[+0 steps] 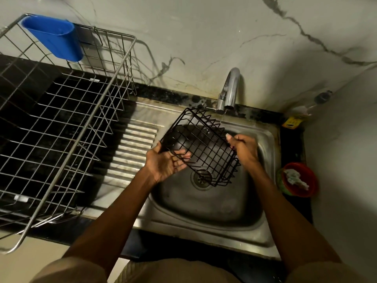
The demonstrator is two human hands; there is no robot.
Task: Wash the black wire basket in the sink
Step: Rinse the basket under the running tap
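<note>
Now holding the black wire basket [201,149] tilted over the sink [206,203], under the faucet [229,89]. My left hand [166,163] cradles its left edge, fingers curled through the wires. My right hand [243,148] grips its right rim. Steel dish rack [61,111] stands left.

Dim, warm light from above my head; the rack [61,123] throws hard shadows on the wall [204,37], and edges bow.
</note>
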